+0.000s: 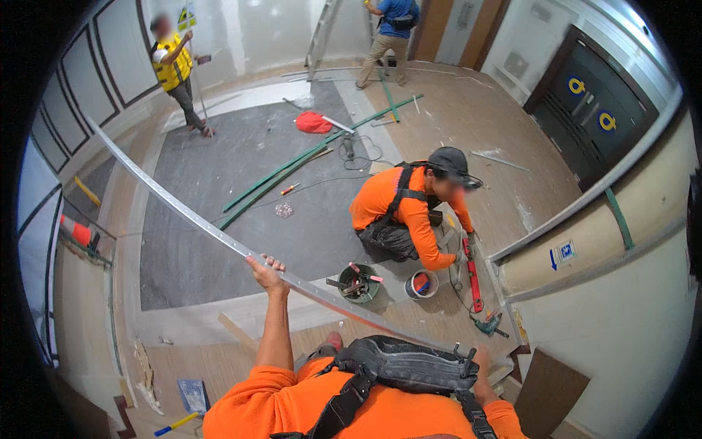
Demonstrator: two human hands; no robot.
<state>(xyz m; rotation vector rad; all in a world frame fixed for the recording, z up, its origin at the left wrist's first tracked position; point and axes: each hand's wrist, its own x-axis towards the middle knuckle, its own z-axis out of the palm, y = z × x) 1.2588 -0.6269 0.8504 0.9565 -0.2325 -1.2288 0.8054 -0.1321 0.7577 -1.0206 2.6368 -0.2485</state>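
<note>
A long, silvery metal channel [179, 205] with small holes slants across the view from the far left down to my waist. My left hand [268, 273] grips it at mid-length, with the fingers wrapped over its edge. My right hand [482, 366] is low at the right, beside a black pouch [409, 360] strapped on me and close to the channel's near end. Its fingers are mostly hidden, so I cannot make out a hold. In front of me crouches a co-worker in an orange top [413, 212], both hands at a red spirit level [472, 278] standing along the wall base.
A tool bucket [357, 284], a white bucket [422, 285] and a green drill [490, 324] stand near the co-worker. Green metal lengths [292, 162] and a red cloth-like item [314, 122] lie on the floor. Behind are a ladder [319, 36], a person in yellow [174, 69] and another in blue [395, 22].
</note>
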